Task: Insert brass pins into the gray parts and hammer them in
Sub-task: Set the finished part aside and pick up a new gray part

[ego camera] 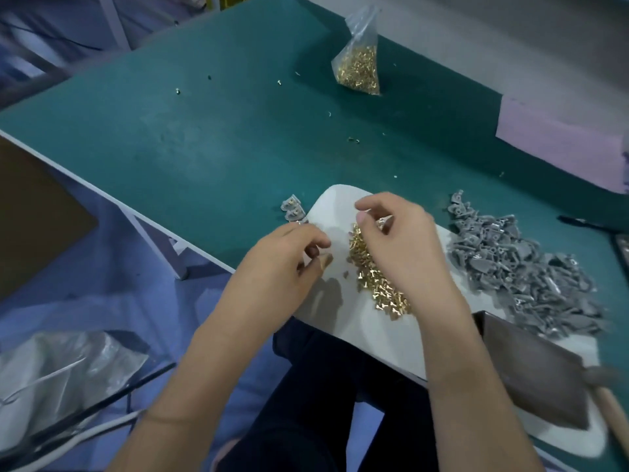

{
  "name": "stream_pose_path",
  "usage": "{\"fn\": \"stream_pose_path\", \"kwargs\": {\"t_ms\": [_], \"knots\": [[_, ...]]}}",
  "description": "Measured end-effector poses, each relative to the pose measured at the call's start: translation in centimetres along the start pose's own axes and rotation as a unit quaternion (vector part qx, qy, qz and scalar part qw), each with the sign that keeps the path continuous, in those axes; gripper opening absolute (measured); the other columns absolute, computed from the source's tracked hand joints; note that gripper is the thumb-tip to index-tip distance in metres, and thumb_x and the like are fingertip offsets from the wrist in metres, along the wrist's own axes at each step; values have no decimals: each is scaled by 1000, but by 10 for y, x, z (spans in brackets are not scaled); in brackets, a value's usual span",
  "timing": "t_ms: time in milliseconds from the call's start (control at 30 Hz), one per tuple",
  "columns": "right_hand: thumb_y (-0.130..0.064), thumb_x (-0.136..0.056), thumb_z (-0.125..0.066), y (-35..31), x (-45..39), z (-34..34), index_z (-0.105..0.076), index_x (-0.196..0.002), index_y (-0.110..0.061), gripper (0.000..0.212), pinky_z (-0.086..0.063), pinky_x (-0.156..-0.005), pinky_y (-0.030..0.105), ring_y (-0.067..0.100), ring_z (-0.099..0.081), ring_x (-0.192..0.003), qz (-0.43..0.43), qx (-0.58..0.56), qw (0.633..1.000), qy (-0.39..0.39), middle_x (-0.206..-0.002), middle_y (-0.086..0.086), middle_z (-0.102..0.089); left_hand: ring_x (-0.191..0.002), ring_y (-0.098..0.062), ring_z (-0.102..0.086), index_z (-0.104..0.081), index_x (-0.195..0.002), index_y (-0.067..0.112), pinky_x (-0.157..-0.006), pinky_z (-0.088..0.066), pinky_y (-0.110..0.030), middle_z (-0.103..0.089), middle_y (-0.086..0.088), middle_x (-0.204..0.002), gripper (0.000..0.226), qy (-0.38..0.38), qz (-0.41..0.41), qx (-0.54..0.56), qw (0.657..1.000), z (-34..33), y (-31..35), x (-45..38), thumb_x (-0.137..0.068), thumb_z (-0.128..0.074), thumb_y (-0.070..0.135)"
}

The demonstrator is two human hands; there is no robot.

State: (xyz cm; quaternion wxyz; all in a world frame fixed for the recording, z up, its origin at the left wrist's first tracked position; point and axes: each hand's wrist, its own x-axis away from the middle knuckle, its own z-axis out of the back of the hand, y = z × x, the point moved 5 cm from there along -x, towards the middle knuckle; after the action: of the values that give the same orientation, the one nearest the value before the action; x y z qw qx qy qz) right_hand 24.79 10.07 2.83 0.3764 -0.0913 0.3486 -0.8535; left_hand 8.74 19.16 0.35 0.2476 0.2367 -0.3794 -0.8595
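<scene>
**Two hands over a heap of brass pins**

Nearest the camera, two bare forearms reach out over dark trousers. The left hand (289, 257) hovers with fingers loosely curled over the white, smooth, round-cornered work board (367, 338); whether it pinches anything cannot be told. The right hand (398, 240) curls above the loose heap of small shiny brass pins (374, 284) on that board, thumb and forefinger close together around something small and pale that is too blurred to name.

The board lies on a matte teal-green bench top (204, 148) with a white edge. To the right, a ragged pile of dull gray moulded plastic parts (524, 270) spills across board and bench. A few gray parts with brass already fitted (292, 209) sit just beyond the left hand. Farther back stands a clear crinkled plastic bag of brass pins (359, 63). A brown metal block (537, 373) and a wooden-handled hammer (609, 396), cut off by the frame, lie at the right. Crumpled translucent plastic sheeting (58, 373) rests on the bluish floor at left.
</scene>
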Motion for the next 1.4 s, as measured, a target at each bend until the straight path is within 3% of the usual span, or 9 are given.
{"fn": "stream_pose_path", "kwargs": {"t_ms": [100,200,333,467,600,800,933,1100,1400], "knots": [[-25,-97,-63,25,20,42,-73,-100,-30,12,-40,-65,24,-8,-53,-65,-25,39,998,30,-90,-20,-70,-77,-5,-49,-62,-117,40,-69,-44,-30,-57,17,-98,37,-78,-3,-64,995,-28,16,2,-83,-69,26],[-21,-98,-63,42,45,67,-75,-101,-26,14,-50,-75,27,-7,-60,-81,-42,59,997,35,-94,-20,-71,-89,-15,-56,-62,-124,36,-79,-48,-36,-54,10,-102,39,-108,15,-65,992,-49,25,0,-87,-70,29],[-19,-97,-64,54,68,75,-76,-99,-25,14,-50,-76,28,-5,-59,-82,-40,82,995,43,-91,-21,-70,-89,-18,-60,-70,-112,25,-82,-49,-35,-58,9,-96,20,-86,25,-36,995,-57,26,-4,-92,-70,25],[-17,-96,-66,58,85,73,-76,-96,-26,13,-46,-72,22,-5,-58,-79,-25,74,995,56,-88,-19,-70,-93,-15,-59,-67,-114,25,-79,-47,-33,-62,7,-100,20,-88,15,-56,994,-58,27,-3,-94,-66,26],[-17,-95,-66,53,93,67,-75,-92,-26,12,-50,-78,35,3,-56,-77,-2,88,994,59,-88,-17,-71,-90,-17,-54,-62,-113,22,-76,-45,-35,-53,5,-99,28,-47,22,-62,997,-51,28,5,-88,-73,31],[-21,-98,-60,29,97,35,-72,-94,-26,13,-52,-81,42,14,-61,-87,32,50,998,12,-91,-13,-70,-78,-20,-50,-65,-81,18,-66,-37,-36,-53,4,-80,10,-9,28,-107,994,-45,30,9,-90,-68,16],[-24,-98,-59,22,99,20,-71,-93,-27,13,-51,-77,42,11,-57,-82,41,52,998,10,-86,-14,-66,-88,-21,-52,-64,-91,21,-66,-35,-34,-53,6,-90,4,-15,19,-135,991,-43,30,6,-94,-62,23],[-23,-98,-58,22,98,15,-71,-93,-25,13,-51,-75,42,13,-57,-83,40,45,998,12,-86,-11,-66,-85,-20,-58,-68,-96,22,-72,-50,-41,-55,5,-93,8,-14,14,-99,995,-39,30,4,-90,-67,18],[-22,-100,-59,22,96,12,-71,-98,-24,13,-51,-78,40,12,-58,-87,19,19,999,31,-93,-13,-66,-88,-13,-55,-69,-103,26,-76,-47,-35,-59,9,-93,13,-17,-10,-61,998,-45,27,8,-91,-65,22]]}}
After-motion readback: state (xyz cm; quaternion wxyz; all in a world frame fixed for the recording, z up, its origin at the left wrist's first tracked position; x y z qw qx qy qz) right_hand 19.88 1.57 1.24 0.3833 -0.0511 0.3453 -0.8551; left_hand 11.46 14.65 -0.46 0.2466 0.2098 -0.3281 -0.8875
